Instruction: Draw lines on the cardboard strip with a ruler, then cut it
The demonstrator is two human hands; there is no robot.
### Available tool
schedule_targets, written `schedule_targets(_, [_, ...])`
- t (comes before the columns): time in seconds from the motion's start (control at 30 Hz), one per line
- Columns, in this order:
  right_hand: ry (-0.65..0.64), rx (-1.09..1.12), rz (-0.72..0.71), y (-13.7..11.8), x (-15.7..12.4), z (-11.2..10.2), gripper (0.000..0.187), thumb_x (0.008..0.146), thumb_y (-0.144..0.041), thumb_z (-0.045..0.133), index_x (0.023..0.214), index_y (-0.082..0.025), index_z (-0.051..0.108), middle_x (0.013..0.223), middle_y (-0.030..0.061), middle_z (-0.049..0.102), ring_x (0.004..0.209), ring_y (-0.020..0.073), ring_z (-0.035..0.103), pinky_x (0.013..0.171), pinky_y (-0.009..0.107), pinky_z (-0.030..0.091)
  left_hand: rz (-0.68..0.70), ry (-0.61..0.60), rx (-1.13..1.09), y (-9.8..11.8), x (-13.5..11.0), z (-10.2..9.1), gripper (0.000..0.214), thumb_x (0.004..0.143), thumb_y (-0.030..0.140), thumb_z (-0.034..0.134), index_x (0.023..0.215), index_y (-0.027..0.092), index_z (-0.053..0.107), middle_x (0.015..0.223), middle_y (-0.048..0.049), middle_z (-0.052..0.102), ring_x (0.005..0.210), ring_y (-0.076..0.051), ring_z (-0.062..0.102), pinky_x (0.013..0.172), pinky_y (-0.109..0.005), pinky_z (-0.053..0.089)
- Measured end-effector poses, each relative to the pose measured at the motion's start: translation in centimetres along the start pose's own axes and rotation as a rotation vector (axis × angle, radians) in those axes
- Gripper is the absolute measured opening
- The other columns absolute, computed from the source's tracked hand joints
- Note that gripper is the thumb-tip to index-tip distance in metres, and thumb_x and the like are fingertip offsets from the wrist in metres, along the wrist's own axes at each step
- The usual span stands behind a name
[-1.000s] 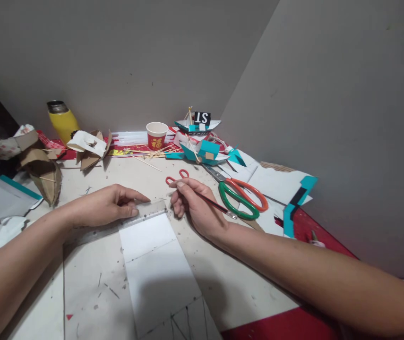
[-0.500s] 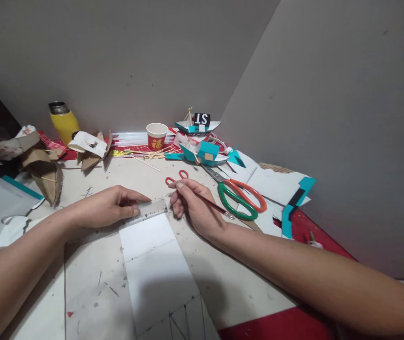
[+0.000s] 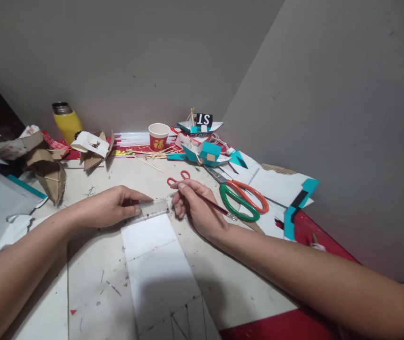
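A clear plastic ruler [image 3: 157, 208] lies across the far end of a white paper strip [image 3: 154, 236]. My left hand [image 3: 111, 205] holds it down, thumb by the lower edge and index finger stretched along the top. Pencilled lines run across the strip, with slanting ones at its near end. In my right hand [image 3: 200, 208] is a dark pencil with red stripes [image 3: 210, 204], gripped between thumb and fingers; its back end points right, and its tip is hard to make out. That hand hovers or rests just right of the ruler's end; I cannot tell which.
Large scissors [image 3: 240, 200] with green and orange handles lie right of my hand, and small red-handled scissors [image 3: 178, 178] beyond it. Farther back stand paper boats [image 3: 205, 153], a paper cup [image 3: 159, 137], a yellow bottle [image 3: 67, 123] and cardboard pieces [image 3: 95, 146]. White-teal paper [image 3: 276, 184] lies right.
The whole view has shifted slightly, so everything appears a little farther right. Both hands, the ruler and the pencil keep nearly the same places relative to the paper.
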State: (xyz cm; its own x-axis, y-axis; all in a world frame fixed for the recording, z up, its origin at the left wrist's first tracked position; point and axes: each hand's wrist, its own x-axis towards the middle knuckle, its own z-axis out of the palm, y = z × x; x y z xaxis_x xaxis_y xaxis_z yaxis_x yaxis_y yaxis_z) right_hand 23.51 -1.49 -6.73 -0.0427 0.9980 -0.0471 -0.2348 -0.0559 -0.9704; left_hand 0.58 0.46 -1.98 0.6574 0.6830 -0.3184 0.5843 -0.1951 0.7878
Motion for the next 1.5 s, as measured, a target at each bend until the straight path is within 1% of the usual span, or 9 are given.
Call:
schedule_targets(0.17, [0.0,0.002,-0.002,-0.02,-0.04,-0.02,0.032,0.078,-0.048,0.073,0.085,-0.018,0.068,0.058,-0.003,0.064,0.04,0.0076,0.053,0.036,0.017,0.042,-0.005,0.042,0.076,-0.08,-0.03,-0.27,0.044,0.092,0.03,0.057,0.134,0.023,0.067,0.131,-0.004,0.073,0.11,-0.024,0.067,0.096,-0.033,0.049])
schedule_targets(0.4, [0.001,0.0,-0.001,0.08,0.01,-0.07,0.031,0.078,-0.048,0.073,0.085,-0.018,0.068,0.058,-0.0031,0.064,0.04,0.0077,0.054,0.036,0.017,0.042,-0.005,0.035,0.061,-0.39,-0.02,-0.37,0.044,0.093,0.031,0.057,0.136,0.025,0.065,0.136,-0.0031,0.07,0.116,-0.023,0.066,0.099,-0.031,0.048])
schedule_targets(0.67, [-0.004,-0.003,0.001,0.02,-0.04,-0.08,0.032,0.079,-0.049,0.074,0.085,-0.019,0.068,0.058,-0.003,0.064,0.04,0.0078,0.053,0.036,0.017,0.042,-0.02,0.032,0.054,-0.33,-0.02,-0.44,0.044,0.092,0.029,0.058,0.135,0.026,0.067,0.129,-0.0029,0.074,0.108,-0.023,0.068,0.092,-0.031,0.05])
schedule_targets(0.87, [0.002,-0.001,0.003,-0.11,-0.06,-0.01,0.033,0.078,-0.05,0.074,0.084,-0.018,0.068,0.058,-0.003,0.064,0.04,0.0077,0.054,0.036,0.016,0.042,-0.006,0.005,0.009,-0.29,-0.24,-0.64,0.041,0.093,0.029,0.058,0.132,0.026,0.068,0.127,-0.0027,0.075,0.109,-0.023,0.068,0.092,-0.031,0.05])
schedule_targets(1.1, [0.0,0.005,0.018,-0.22,-0.12,0.05,0.032,0.077,-0.049,0.075,0.084,-0.018,0.068,0.058,-0.0034,0.064,0.04,0.0073,0.054,0.036,0.016,0.042,-0.003,-0.012,-0.029,-0.36,-0.2,-0.74,0.04,0.094,0.028,0.058,0.133,0.025,0.068,0.129,-0.0031,0.074,0.108,-0.023,0.068,0.095,-0.033,0.051])
schedule_targets(1.3, [-0.005,-0.003,0.009,-0.08,-0.08,-0.02,0.035,0.077,-0.051,0.074,0.085,-0.018,0.068,0.058,-0.0035,0.064,0.04,0.0074,0.054,0.036,0.016,0.043,0.018,-0.006,0.004,-0.39,-0.03,-0.53,0.039,0.095,0.029,0.056,0.132,0.022,0.067,0.127,-0.0031,0.074,0.107,-0.022,0.068,0.094,-0.032,0.051])
schedule_targets(1.5, [-0.005,-0.001,-0.005,0.09,0.01,-0.13,0.036,0.077,-0.052,0.074,0.085,-0.017,0.068,0.058,-0.0034,0.064,0.04,0.0072,0.054,0.036,0.016,0.042,0.034,-0.004,0.036,-0.26,0.04,-0.35,0.041,0.095,0.027,0.055,0.135,0.022,0.065,0.129,-0.0018,0.074,0.109,-0.021,0.067,0.094,-0.029,0.05])
